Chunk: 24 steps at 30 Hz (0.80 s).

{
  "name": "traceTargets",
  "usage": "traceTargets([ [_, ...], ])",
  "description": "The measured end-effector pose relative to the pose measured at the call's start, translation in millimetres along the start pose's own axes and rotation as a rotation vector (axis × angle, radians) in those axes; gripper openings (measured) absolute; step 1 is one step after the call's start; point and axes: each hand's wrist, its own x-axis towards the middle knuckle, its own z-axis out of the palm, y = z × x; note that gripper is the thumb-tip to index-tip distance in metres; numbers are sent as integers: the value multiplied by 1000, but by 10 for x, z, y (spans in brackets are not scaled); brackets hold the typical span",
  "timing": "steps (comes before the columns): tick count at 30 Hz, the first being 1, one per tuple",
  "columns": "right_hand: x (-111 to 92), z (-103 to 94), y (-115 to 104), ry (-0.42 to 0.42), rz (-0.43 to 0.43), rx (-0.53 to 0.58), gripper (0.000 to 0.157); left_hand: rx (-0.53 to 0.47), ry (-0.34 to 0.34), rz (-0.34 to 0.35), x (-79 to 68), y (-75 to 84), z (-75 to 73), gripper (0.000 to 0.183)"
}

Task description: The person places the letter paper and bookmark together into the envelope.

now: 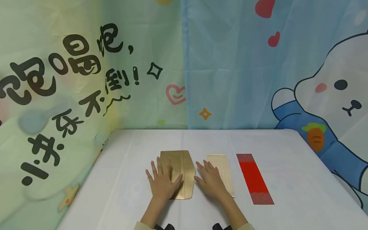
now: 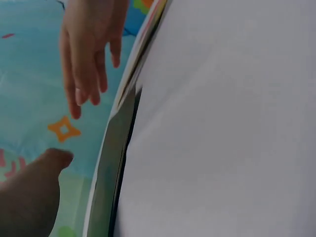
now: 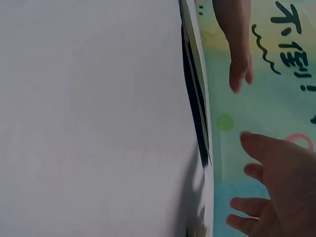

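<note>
In the head view a gold, flat folded piece (image 1: 188, 169) with tapered right corners lies on the white table. My left hand (image 1: 163, 185) is spread over its left half, fingers straight. To the right, my right hand (image 1: 211, 182) hovers between the gold piece and a cream, finely lined strip (image 1: 225, 172), partly covering the strip. Both hands hold nothing. The left wrist view has the left hand's thumb (image 2: 34, 192) at lower left. In the right wrist view, a gap separates the right hand (image 3: 284, 182) from the table surface.
A red strip (image 1: 254, 175) with speckled ends lies farther right on the white-covered table (image 1: 299, 179). Printed curtains (image 1: 230, 64) stand behind the table and along its left side. Two small black objects (image 1: 165, 226) show at the bottom edge, near the sleeves.
</note>
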Motion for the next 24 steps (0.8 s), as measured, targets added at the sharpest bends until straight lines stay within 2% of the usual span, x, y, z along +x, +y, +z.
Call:
traceTargets([
  [4,132,147,-176,82,-11,70,56,61,-11,67,83,-176,-21,90],
  [7,205,248,-247,115,4,85,55,82,-52,96,120,-266,-12,91],
  [13,214,406,-252,37,53,5,61,55,-180,118,100,-354,35,92],
  [16,184,466,-225,8,48,-29,62,42,-216,120,74,-378,66,92],
  [19,164,510,-203,13,36,-47,61,42,-229,118,57,-397,96,91],
  [24,160,540,-197,49,22,-23,58,37,-210,113,40,-419,125,90],
])
